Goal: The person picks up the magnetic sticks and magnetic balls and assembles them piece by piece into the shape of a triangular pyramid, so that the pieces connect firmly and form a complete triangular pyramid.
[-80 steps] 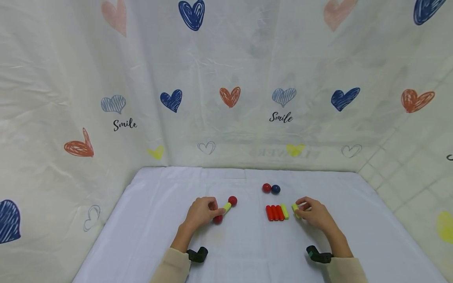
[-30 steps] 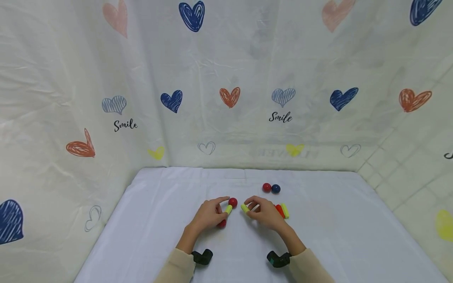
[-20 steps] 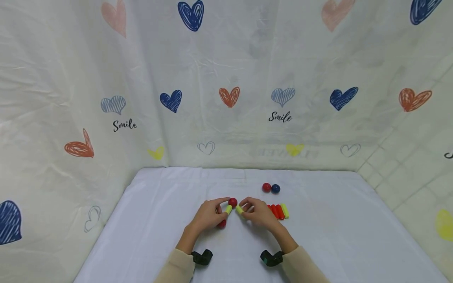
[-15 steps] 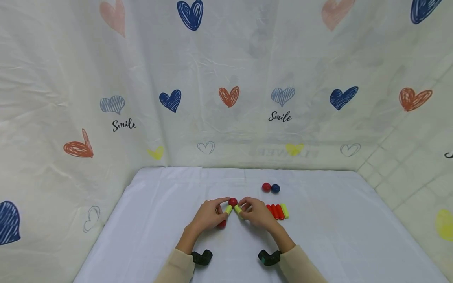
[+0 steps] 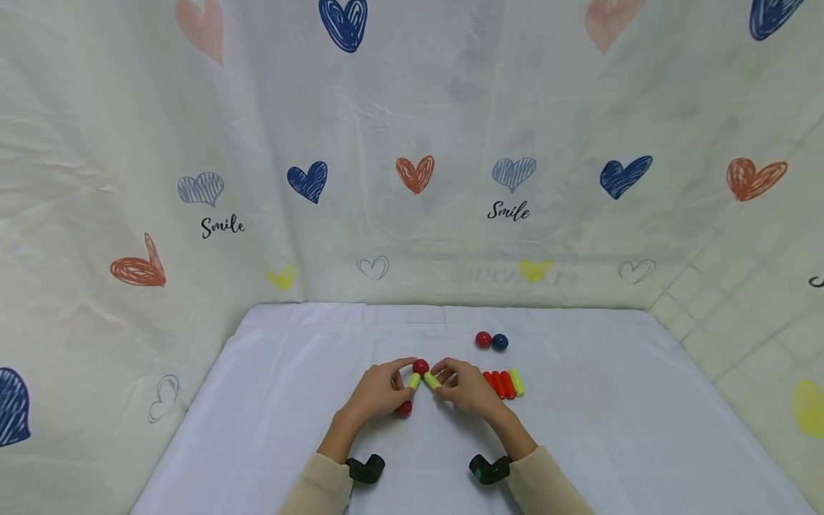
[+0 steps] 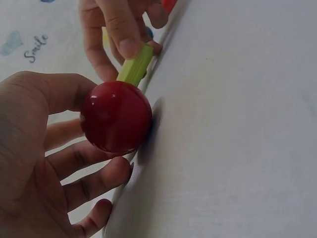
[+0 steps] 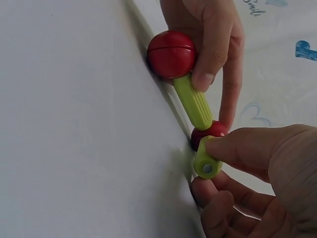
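My left hand pinches a yellow-green magnetic building rod between thumb and fingers. One red ball sits at this rod's near end, large in the left wrist view. At its far end is another red ball, with my left index fingertip right beside it. From the other side, my right hand pinches a second yellow-green magnetic rod, which has a silver disc in its near end. Its far end meets the far red ball, so the two rods form an upside-down V in the head view.
Behind my right hand lie several red rods in a row with one yellow-green rod. Farther back, a red ball and a dark blue ball sit side by side. A white cloth covers the table; a heart-print curtain hangs behind.
My right hand has carried its yellow-green rod leftward from beside the row to the far red ball. The left index finger has stretched out to that ball.
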`<state>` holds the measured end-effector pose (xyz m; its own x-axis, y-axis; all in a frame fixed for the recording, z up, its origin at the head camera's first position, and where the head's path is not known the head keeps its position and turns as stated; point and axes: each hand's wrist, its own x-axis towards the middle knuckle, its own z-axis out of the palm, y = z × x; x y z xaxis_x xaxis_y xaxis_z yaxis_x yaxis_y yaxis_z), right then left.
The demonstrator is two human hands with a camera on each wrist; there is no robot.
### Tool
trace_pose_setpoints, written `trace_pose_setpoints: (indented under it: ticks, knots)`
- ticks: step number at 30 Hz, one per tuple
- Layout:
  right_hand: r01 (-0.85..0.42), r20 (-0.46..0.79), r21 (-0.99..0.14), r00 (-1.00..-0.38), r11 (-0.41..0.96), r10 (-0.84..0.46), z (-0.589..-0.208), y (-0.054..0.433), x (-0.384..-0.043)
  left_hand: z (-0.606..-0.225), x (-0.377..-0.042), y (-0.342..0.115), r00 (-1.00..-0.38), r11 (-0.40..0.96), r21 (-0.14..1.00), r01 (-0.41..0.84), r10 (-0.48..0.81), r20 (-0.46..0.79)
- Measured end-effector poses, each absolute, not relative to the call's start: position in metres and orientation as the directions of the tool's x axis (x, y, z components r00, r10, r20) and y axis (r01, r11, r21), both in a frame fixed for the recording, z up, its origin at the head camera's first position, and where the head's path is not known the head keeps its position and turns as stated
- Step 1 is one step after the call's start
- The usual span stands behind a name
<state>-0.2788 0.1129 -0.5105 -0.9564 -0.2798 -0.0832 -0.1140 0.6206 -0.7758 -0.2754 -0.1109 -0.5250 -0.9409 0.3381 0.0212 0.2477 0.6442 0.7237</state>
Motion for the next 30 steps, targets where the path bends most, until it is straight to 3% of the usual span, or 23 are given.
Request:
trace_pose_setpoints:
  ticks: [11,30]
  knots:
    - [-0.122,-0.078,-0.764,-0.957,0.634,-0.279,-0.5103,0.1135,-0.2794,-0.5233,-0.2748,-0.1115,-0.952,0.624,0.747,0.229,0.305,0.037]
    - [-0.225,-0.051,-0.768,-0.912,0.6,-0.407,-0.5086,0.1155,-0.2793,-0.5229,-0.2765,-0.114,-0.952,0.656,0.706,0.266,0.294,0.084]
